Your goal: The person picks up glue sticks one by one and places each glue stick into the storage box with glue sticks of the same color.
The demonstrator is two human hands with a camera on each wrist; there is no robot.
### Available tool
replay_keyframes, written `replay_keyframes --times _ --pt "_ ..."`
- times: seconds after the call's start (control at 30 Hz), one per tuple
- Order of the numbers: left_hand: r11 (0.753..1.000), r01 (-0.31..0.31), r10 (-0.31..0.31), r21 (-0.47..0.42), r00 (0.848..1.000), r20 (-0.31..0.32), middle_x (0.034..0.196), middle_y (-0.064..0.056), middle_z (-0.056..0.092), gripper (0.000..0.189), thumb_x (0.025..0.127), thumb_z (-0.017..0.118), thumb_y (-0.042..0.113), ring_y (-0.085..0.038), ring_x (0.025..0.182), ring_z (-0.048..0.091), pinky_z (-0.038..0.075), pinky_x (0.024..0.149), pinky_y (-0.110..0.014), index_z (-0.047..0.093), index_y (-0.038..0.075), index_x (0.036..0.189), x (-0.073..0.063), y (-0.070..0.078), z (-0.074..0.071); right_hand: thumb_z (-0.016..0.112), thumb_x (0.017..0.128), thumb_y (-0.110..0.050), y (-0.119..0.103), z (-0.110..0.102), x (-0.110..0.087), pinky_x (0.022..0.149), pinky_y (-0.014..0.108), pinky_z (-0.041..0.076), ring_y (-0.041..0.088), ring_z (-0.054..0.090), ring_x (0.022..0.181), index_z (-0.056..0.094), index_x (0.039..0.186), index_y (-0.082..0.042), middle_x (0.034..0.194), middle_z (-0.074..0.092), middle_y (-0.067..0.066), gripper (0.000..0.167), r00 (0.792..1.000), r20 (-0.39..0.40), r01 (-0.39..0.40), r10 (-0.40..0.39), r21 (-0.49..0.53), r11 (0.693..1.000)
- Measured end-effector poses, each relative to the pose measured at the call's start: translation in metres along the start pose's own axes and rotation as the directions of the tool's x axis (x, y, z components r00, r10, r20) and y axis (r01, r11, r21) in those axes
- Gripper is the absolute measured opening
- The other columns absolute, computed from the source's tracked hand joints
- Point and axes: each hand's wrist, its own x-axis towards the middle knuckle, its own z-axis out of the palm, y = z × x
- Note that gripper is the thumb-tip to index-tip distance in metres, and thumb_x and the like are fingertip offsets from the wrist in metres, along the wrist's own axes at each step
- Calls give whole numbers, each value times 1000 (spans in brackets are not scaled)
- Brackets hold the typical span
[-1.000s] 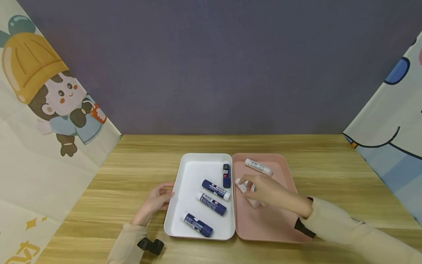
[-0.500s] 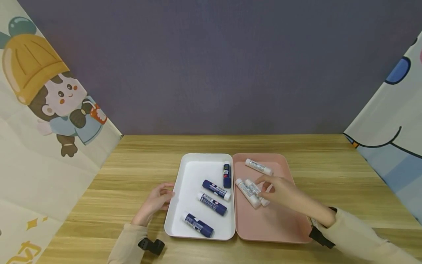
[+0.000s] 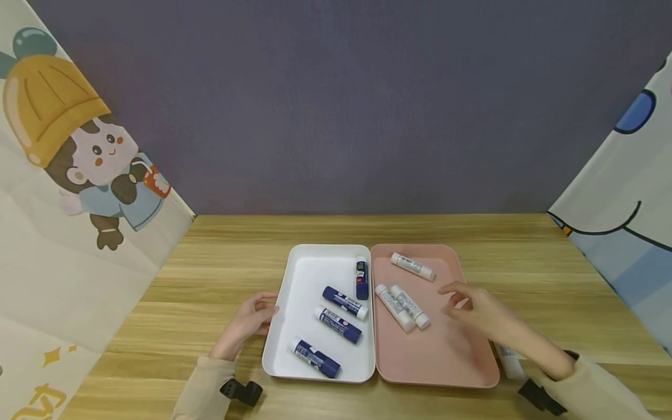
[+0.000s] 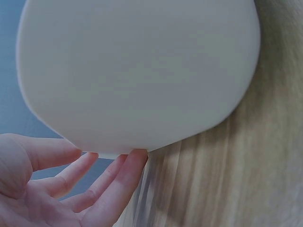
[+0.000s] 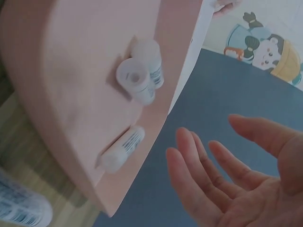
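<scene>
My left hand [image 3: 251, 319] rests at the left side of the white tray [image 3: 301, 251], its fingertips [image 4: 138, 156] touching the wall with nothing gripped. Inside that tray lie several blue-and-white glue sticks [image 3: 338, 325]. My right hand [image 3: 480, 309] hovers over the right part of the pink tray [image 3: 420, 367], fingers spread and holding nothing. To its left, two white glue sticks [image 3: 410, 307] lie side by side on the pink tray, and a third white glue stick [image 3: 413, 266] lies near the far end. In the right wrist view the palm and loose fingers show bare.
Another white glue stick [image 3: 509, 361] lies on the wooden table [image 3: 236, 245] just right of the pink tray, partly hidden by my right forearm. The two trays stand edge to edge. A dark panel [image 3: 336, 105] rises behind the table, with printed cloths at both sides.
My right hand has let go of a white glue stick beside another one on the pink tray and drawn back to the right. The left hand has stayed in place.
</scene>
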Motion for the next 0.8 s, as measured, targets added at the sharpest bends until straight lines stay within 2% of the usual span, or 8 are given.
replay_keyframes --times 0.23,0.43,0.63,0.8 --pt "1000 6 -7 -4 1000 -7 95 -16 58 33 86 52 4 -20 70 60 50 57 -32 48 -1 119 0 -1 0 60 83 -12 13 -7 -9 53 25 46 18 55 74 52 115 1 90 60 9 36 996 -18 -88 88 13 996" --pt "1000 12 -12 -10 1000 -11 95 -16 57 33 86 52 4 -20 70 60 51 57 -33 48 -1 119 0 -1 1 59 84 -13 25 -12 -16 54 27 46 23 57 77 49 118 4 95 59 15 40 991 -37 -129 127 -27 991" --pt "1000 16 -16 -6 1000 -14 96 -16 57 33 86 52 4 -20 70 60 51 57 -33 48 -1 119 0 0 1 58 85 -16 35 -15 -22 54 28 47 25 59 77 49 119 4 95 59 16 41 987 -70 -152 148 -58 987" --pt "1000 17 -17 -14 1000 -10 96 -17 57 33 87 52 4 -20 70 60 51 57 -33 48 -2 119 -1 0 1 61 82 -15 45 -15 -25 54 33 48 28 59 75 50 116 6 89 60 14 41 985 -109 -148 135 -119 982"
